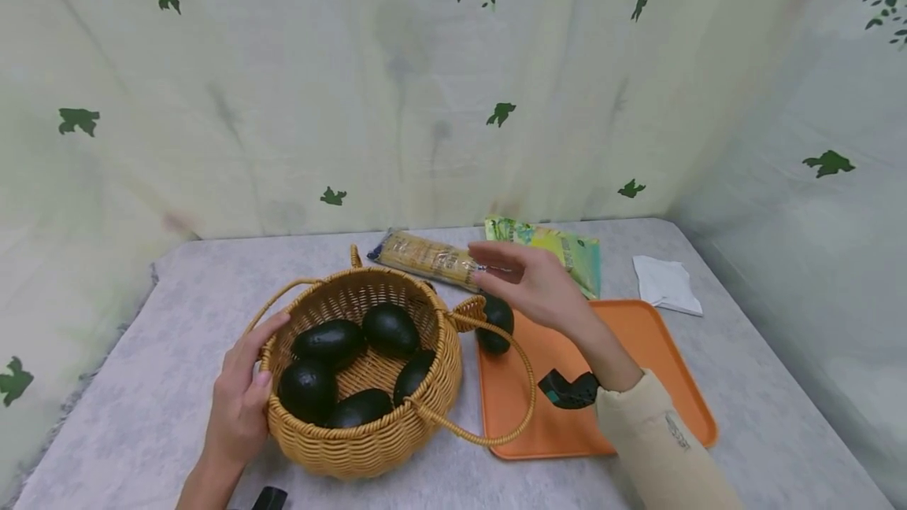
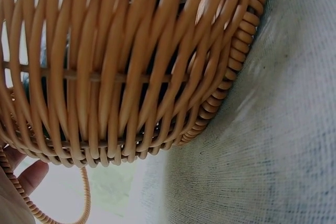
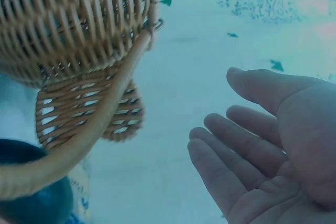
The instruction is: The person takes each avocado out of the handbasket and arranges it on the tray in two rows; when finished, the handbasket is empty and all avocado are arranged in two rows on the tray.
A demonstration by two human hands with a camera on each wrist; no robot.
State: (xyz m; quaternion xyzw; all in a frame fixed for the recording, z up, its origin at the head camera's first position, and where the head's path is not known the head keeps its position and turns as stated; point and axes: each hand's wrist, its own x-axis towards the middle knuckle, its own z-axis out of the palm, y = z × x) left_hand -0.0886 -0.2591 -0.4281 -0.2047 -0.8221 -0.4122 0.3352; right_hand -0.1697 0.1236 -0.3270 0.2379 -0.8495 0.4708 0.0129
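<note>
Okay, left hand [image 1: 237,404] grips round wicker basket [image 1: 364,449]; right hand [image 1: 534,283] empty, fingers loose. Avocado [image 1: 499,312] beside basket: smooth, ovoid, long axis fore-aft.

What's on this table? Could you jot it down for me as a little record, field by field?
Basket: wicker, five avocados inside
Left grip: touches the basket's left side
Right grip: holds nothing, apart from the basket
Tray: orange, right of the basket
Loose avocado: at the tray's left edge
Farther back: clear pack, green pack
Far right: white packet
</note>
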